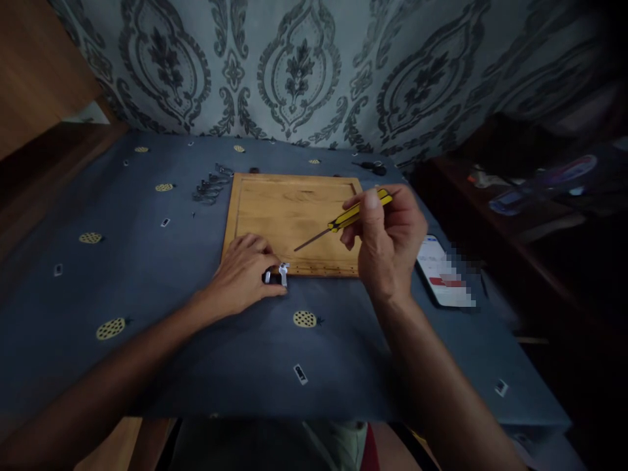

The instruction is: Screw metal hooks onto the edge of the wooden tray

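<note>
My right hand (387,242) is closed around a yellow-and-black screwdriver (358,210). Its thin shaft slants down to the left, the tip over the near part of a wooden board (284,212). At the board's near left edge, my left hand (250,268) pinches a small silver metal hook (283,273) between thumb and fingers; part of it is hidden by the hand. A row of small dark holes runs along the board's near edge, to the right of the hook. Whether the screwdriver tip touches anything cannot be made out, but it appears apart from the hook.
Several metal hooks (210,188) lie left of the board. Dark-handled scissors (373,168) rest behind it. A phone (444,275) lies right of my right wrist. A blue pineapple-print cloth (171,281) covers the table. A patterned curtain (294,72) hangs at the back.
</note>
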Available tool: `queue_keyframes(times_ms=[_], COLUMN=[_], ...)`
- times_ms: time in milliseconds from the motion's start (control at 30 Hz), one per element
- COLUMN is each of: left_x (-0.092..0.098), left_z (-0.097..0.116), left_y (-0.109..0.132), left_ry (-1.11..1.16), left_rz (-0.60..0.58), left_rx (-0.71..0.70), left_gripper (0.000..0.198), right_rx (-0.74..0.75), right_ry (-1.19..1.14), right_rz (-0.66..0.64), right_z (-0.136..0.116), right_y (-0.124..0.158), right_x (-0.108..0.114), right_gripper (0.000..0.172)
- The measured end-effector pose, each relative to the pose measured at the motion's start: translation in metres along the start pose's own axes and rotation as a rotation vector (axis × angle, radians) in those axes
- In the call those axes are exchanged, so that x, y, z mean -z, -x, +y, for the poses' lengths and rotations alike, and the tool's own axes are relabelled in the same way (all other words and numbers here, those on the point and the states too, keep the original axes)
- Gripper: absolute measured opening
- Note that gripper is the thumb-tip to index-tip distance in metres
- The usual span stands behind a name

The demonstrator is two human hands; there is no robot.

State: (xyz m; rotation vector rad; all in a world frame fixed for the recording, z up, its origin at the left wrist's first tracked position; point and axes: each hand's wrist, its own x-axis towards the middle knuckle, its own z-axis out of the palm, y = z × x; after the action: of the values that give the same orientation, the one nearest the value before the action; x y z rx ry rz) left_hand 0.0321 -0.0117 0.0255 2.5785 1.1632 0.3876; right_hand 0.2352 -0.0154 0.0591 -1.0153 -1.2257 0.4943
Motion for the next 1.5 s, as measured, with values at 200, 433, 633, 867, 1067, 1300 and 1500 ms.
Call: queue_keyframes(times_ms=[200, 433, 633, 867, 1067, 1300, 1500], left_x=[0.0, 0.0, 0.001, 0.0, -0.001, -0.001, 0.0], left_z=[0.0, -0.001, 0.001, 0.0, -0.001, 0.0, 0.0], left_y=[0.0, 0.0, 0.0, 0.0, 0.0, 0.0, 0.0], left_ry=[0.012, 0.013, 0.011, 0.015, 0.012, 0.02, 0.017], left_rz=[-0.003, -0.011, -0.011, -0.004, 0.006, 0.015, -0.001], left_rx=[0.009, 0.012, 0.022, 0.012, 0.003, 0.002, -0.006], left_gripper=[0.029, 0.03, 0.029, 0.029, 0.031, 0.029, 0.027], right_rx=[0.048, 0.069, 0.032, 0.027, 0.025, 0.004, -0.014], right_ry=[0.065, 0.142, 0.125, 0.121, 0.107, 0.067, 0.023], right_rz=[-0.052, -0.071, -0.089, -0.104, -0.134, -0.242, -0.386], right_z=[-0.003, 0.006, 0.009, 0.013, 0.01, -0.002, -0.005], right_y=[0.017, 0.021, 0.022, 0.024, 0.025, 0.025, 0.023], right_x=[-0.015, -0.015, -0.017, -0.017, -0.018, -0.015, -0.01], right_gripper=[0.028, 0.025, 0.026, 0.027, 0.029, 0.026, 0.019])
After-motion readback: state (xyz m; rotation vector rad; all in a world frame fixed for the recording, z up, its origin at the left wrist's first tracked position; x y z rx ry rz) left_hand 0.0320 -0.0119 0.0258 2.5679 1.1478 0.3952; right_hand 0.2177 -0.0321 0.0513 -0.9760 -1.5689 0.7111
